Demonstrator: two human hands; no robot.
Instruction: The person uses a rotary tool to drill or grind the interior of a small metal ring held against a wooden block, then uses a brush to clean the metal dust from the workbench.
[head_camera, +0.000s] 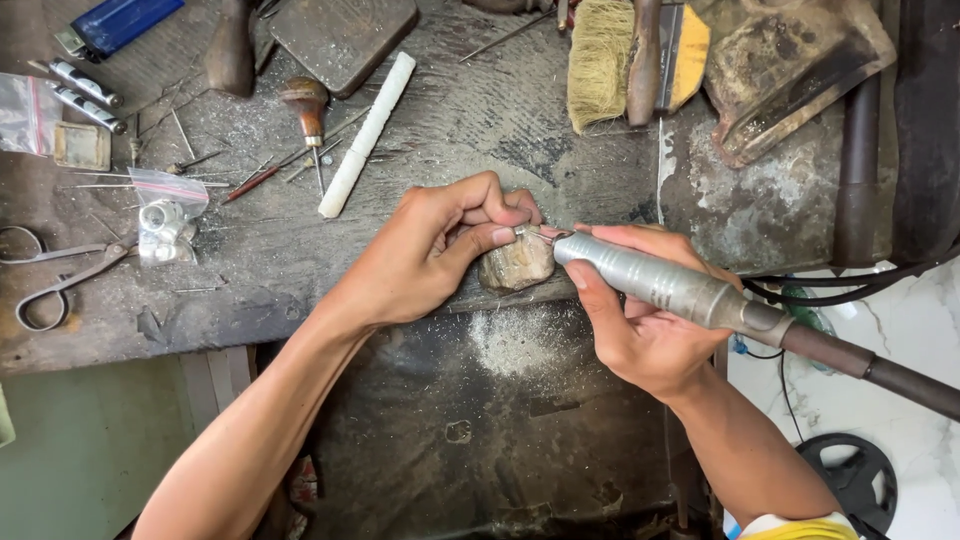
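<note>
My left hand (440, 245) pinches a small metal piece (521, 230) between thumb and fingers, pressed against a worn wooden bench peg (515, 266) at the bench's front edge. My right hand (640, 330) grips a silver rotary handpiece (655, 282) like a pen. Its thin tip (543, 236) touches the small piece. A dark flexible shaft (880, 372) runs off to the right from the handpiece.
The scuffed dark workbench (300, 270) carries scissors (60, 285), a small plastic bag with metal parts (165, 215), a white stick (365, 135), a wooden-handled graver (308, 110), a bristle brush (600, 60) and a blue lighter (115, 22). Filings lie in the dark tray (510, 345) below.
</note>
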